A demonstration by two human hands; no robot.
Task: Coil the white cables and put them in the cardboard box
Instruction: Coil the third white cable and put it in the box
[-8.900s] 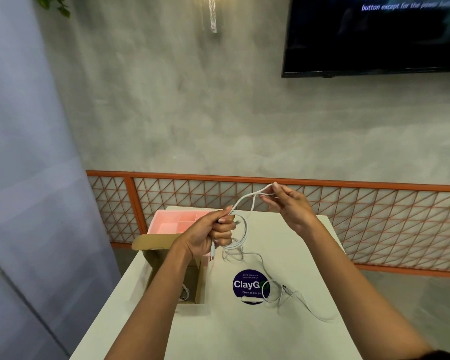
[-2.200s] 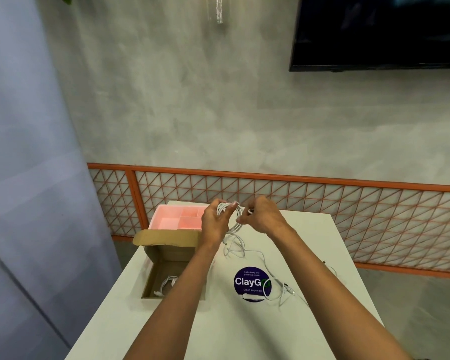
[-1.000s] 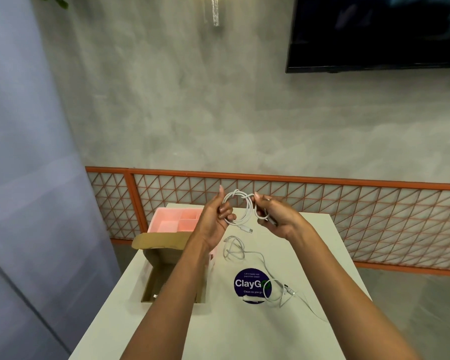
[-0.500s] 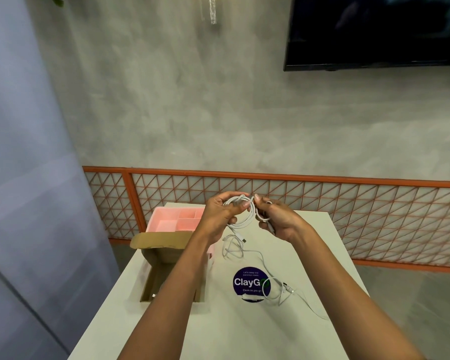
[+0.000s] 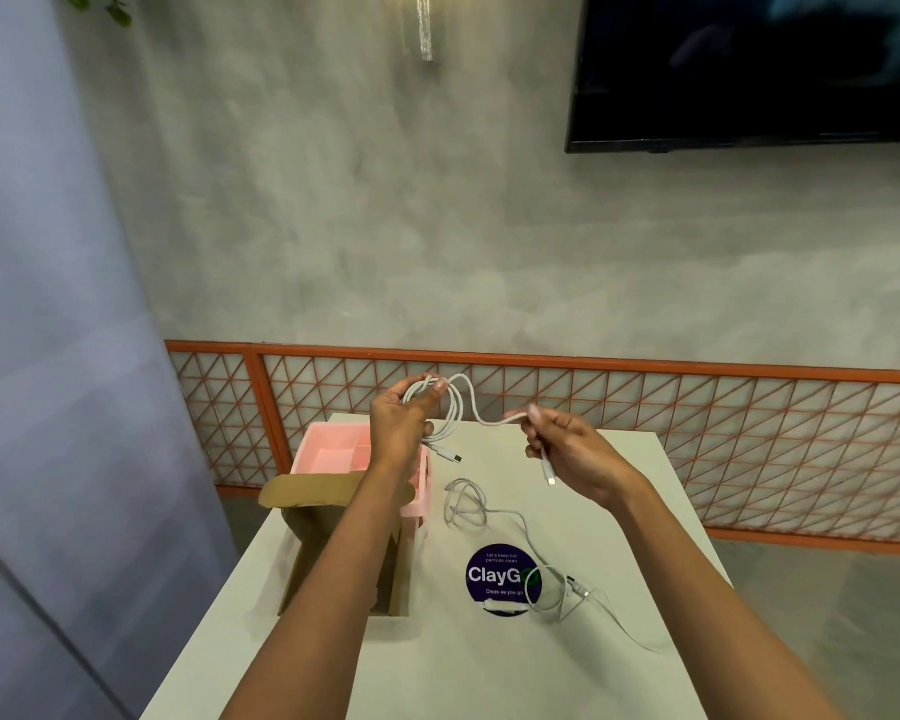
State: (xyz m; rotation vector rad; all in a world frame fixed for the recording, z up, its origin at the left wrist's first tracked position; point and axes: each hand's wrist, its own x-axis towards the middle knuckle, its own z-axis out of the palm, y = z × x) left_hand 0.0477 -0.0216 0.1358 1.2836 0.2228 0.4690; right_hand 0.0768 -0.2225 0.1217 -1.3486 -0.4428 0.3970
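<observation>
On the tabletop (image 5: pixel 489 678) sits an open cardboard box (image 5: pixel 313 493), contents hidden by an arm (image 5: pixel 354 543); behind it, a pink divided tray (image 5: pixel 333 452); a round sticker (image 5: pixel 500 576) reads "ClayG", "Clean as you go"; one white cable (image 5: pixel 528 530) lies loose alongside; the left hand (image 5: pixel 398 418) grips a coiled cable (image 5: pixel 457 407), the right hand (image 5: pixel 572 454) pinches its end.

Your left hand (image 5: pixel 401 418) and left forearm (image 5: pixel 344 553), to the left of the ClayGo sticker (image 5: pixel 494 576), are uncovered from fingertips to the frame's lower edge. Your right hand (image 5: pixel 572 454) and right forearm (image 5: pixel 697 579), to the right of that sticker, are bare the same way. Fingernails (image 5: pixel 440 385) show at your left thumb tip and a right fingertip; finer detail is too small to tell.
</observation>
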